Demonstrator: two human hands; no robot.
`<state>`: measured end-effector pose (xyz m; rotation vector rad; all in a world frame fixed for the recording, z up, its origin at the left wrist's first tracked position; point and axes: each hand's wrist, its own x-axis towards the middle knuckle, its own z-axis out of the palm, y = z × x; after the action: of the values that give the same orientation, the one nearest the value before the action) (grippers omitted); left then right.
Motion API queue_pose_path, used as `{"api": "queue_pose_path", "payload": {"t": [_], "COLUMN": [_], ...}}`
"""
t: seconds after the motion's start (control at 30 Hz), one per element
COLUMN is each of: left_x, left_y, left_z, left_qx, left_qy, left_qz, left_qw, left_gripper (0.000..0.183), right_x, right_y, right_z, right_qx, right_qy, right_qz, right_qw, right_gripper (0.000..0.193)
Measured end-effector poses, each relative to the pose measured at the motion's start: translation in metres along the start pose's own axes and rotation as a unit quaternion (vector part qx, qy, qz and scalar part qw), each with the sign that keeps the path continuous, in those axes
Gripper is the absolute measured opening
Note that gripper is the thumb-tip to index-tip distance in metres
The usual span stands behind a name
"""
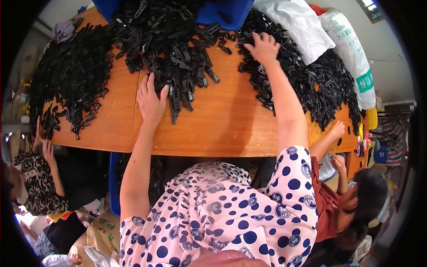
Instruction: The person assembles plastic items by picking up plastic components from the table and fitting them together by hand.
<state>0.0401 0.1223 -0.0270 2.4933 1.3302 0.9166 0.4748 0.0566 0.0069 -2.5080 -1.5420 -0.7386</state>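
Observation:
Loose black plastic pieces, long and clip-like, form a large middle pile (178, 58) on the orange-brown wooden table (213, 129). My left hand (152, 101) lies open at the near left edge of that pile, fingers stretched forward and touching or almost touching the pieces. Farther away and to the right, my right hand (264, 50) reaches over the left edge of a second pile (302, 84) of small black pieces. Its fingers are spread, with the tips over the pieces, and no held piece shows in it.
A third black pile (75, 66) covers the table's left. A blue bin (222, 15) tips toward the middle pile. White sacks (349, 53) lie along the right pile. One person (40, 178) sits at the left, another (331, 196) close at my right, with hands at the table edge.

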Motion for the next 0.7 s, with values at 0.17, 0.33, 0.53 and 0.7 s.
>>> {"api": "queue_pose_path", "payload": {"t": [0.17, 0.33, 0.53, 0.7], "left_x": [0.002, 0.016, -0.019, -0.066], "left_y": [-0.005, 0.001, 0.008, 0.047], "left_z": [-0.001, 0.002, -0.014, -0.035], "left_qx": [0.005, -0.083, -0.25, -0.074], "left_qy": [0.002, 0.047, 0.109, 0.048], "left_qz": [0.009, 0.069, -0.007, 0.062], "left_qw": [1.0, 0.993, 0.962, 0.994], "left_gripper": [0.064, 0.06, 0.054, 0.037], "right_x": [-0.006, -0.046, -0.077, -0.082], "right_y": [-0.006, -0.02, -0.069, -0.064], "right_z": [0.021, 0.017, -0.023, -0.036], "right_qx": [0.012, 0.154, 0.285, 0.356], "right_qy": [-0.005, 0.093, 0.076, 0.145], "right_qz": [-0.025, -0.067, -0.123, -0.086], "right_qw": [1.0, 0.981, 0.947, 0.919], "right_gripper": [0.052, 0.047, 0.035, 0.022]}}
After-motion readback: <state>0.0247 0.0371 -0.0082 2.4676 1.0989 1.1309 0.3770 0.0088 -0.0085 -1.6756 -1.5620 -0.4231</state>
